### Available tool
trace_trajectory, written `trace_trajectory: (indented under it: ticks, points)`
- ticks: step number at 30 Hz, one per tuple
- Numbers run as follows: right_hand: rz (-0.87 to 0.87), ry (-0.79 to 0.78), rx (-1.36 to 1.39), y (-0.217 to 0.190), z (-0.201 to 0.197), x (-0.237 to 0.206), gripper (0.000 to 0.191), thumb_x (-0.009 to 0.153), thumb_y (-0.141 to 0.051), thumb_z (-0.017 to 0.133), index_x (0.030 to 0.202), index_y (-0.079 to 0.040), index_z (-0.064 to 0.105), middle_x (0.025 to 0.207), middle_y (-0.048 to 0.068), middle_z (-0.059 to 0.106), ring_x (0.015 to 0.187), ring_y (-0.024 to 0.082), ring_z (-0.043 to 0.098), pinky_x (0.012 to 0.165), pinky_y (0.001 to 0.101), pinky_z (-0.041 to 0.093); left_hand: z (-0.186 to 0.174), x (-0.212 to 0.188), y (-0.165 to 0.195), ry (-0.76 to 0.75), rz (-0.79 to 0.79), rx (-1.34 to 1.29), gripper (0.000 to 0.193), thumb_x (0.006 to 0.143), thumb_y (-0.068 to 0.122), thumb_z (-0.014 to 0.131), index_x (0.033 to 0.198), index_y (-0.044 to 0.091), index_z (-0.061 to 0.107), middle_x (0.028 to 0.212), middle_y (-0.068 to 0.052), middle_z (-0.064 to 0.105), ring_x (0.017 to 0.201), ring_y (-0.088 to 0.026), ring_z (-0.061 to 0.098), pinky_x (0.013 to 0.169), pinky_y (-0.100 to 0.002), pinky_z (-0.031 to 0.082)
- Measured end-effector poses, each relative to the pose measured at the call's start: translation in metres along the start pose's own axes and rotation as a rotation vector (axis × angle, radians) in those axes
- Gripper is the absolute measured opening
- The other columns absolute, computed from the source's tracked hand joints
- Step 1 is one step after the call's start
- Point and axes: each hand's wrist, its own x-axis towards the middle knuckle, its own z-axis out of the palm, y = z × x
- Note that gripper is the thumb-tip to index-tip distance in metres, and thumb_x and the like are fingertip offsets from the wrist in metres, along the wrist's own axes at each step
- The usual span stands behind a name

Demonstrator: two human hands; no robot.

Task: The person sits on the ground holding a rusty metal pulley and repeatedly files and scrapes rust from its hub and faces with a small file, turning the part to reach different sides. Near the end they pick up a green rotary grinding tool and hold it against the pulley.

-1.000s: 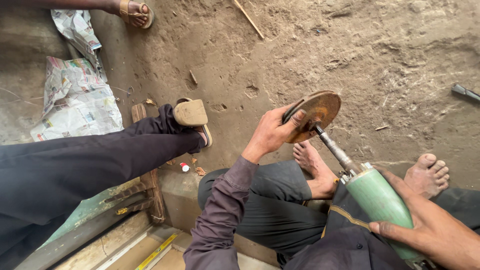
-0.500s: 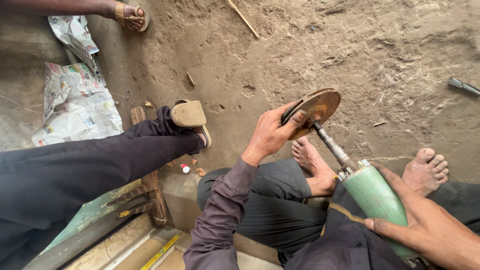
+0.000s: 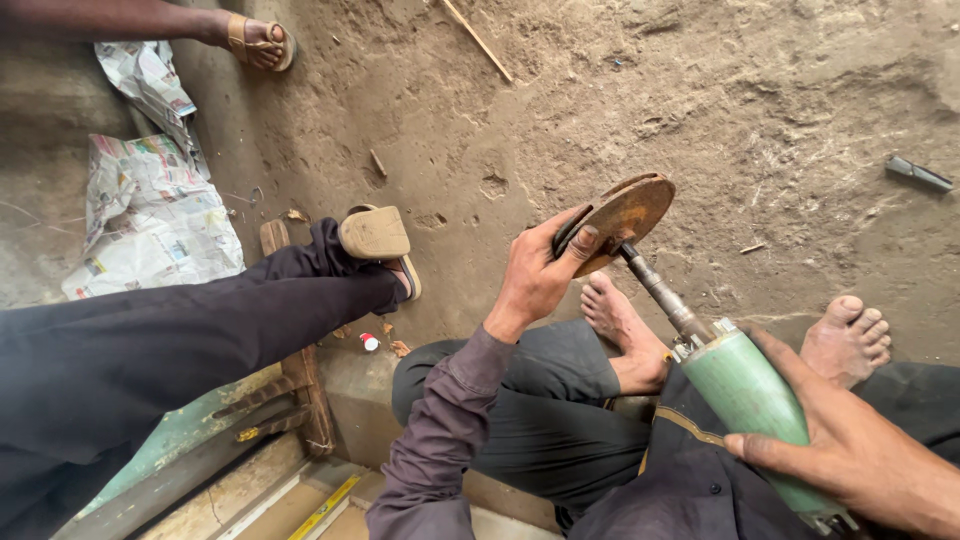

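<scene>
Hands at work over bare dirt: we sit low with our left hand (image 3: 540, 275) raised in front of us, wrist bent, fingers curled around the near edge of a rusty round disc (image 3: 622, 215) and the thumb pressed flat on its face. The disc is tilted, its far rim up, and sits on the end of a thin metal shaft (image 3: 660, 292) that runs down and right into a green cylindrical tool body (image 3: 752, 398). Our right hand (image 3: 855, 455) lies over that body from the right, fingers wrapped along its lower side and closed on it; the tool rests across our lap, above dark trousers. Our purple-grey left sleeve (image 3: 440, 430) reaches up from the bottom of the frame.

Beneath the shaft our two bare feet show on the earth, the left foot (image 3: 625, 335) directly under the disc and the right foot (image 3: 848, 338) just beyond the tool. To the left another person's leg in dark trousers (image 3: 190, 345) stretches across, ending in a tan sandal (image 3: 378, 238) tipped on its edge. Crumpled newspaper (image 3: 150, 215) lies by the wall, a second sandalled foot (image 3: 258, 42) sits at the top left, a thin stick (image 3: 478, 40) rests on the dirt, and a small metal piece (image 3: 918, 173) lies far right.
</scene>
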Motion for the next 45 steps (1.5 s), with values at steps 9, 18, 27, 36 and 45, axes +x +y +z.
trace_trajectory:
  ticks: [9, 18, 27, 36, 45]
  points:
    - [0.278, 0.083, -0.286, -0.036, 0.001, 0.002, 0.127, 0.071, -0.049, 0.085, 0.170, -0.015, 0.014, 0.125, 0.024, 0.071, 0.116, 0.028, 0.070, 0.102, 0.0363, 0.054, 0.003, 0.004, -0.005, 0.044, 0.014, 0.033, 0.059, 0.100, 0.050, 0.063, 0.134, 0.002, 0.066, 0.111, -0.015, 0.078, 0.104, -0.015, 0.074, 0.089, -0.031, 0.057]
    - [0.231, 0.078, -0.255, -0.029, 0.003, 0.007, 0.127, 0.068, -0.051, 0.087, 0.169, -0.019, 0.017, 0.123, 0.020, 0.068, 0.115, 0.028, 0.069, 0.102, 0.0347, 0.054, 0.003, -0.002, 0.017, 0.083, 0.132, 0.050, 0.053, 0.101, 0.048, 0.064, 0.135, 0.007, 0.068, 0.107, -0.011, 0.078, 0.096, -0.012, 0.073, 0.083, -0.028, 0.057]
    - [0.148, 0.262, -0.438, -0.042, -0.001, 0.026, 0.118, 0.061, -0.042, 0.092, 0.162, -0.018, 0.034, 0.110, 0.015, 0.071, 0.101, 0.029, 0.070, 0.092, 0.0380, 0.055, -0.026, -0.010, 0.074, 0.166, 0.493, 0.211, 0.048, 0.098, 0.023, 0.074, 0.144, 0.018, 0.063, 0.143, -0.007, 0.068, 0.119, -0.027, 0.075, 0.098, -0.031, 0.061]
    - [0.044, 0.596, -0.283, -0.044, 0.007, 0.101, 0.086, 0.063, -0.028, 0.091, 0.140, -0.018, 0.055, 0.109, 0.014, 0.075, 0.101, 0.029, 0.074, 0.089, 0.0417, 0.055, 0.015, -0.050, 0.084, 0.180, 1.281, 0.760, 0.049, 0.108, 0.026, 0.076, 0.153, 0.030, 0.057, 0.161, -0.005, 0.048, 0.147, -0.041, 0.052, 0.122, -0.052, 0.046]
    - [-0.078, 0.660, -0.209, 0.001, 0.001, 0.129, 0.082, 0.066, -0.026, 0.090, 0.139, -0.016, 0.055, 0.114, 0.013, 0.073, 0.106, 0.028, 0.071, 0.093, 0.0411, 0.053, 0.052, -0.047, 0.026, 0.130, 1.255, 0.631, 0.044, 0.108, 0.027, 0.070, 0.149, 0.037, 0.057, 0.141, -0.005, 0.050, 0.147, -0.041, 0.051, 0.126, -0.054, 0.039]
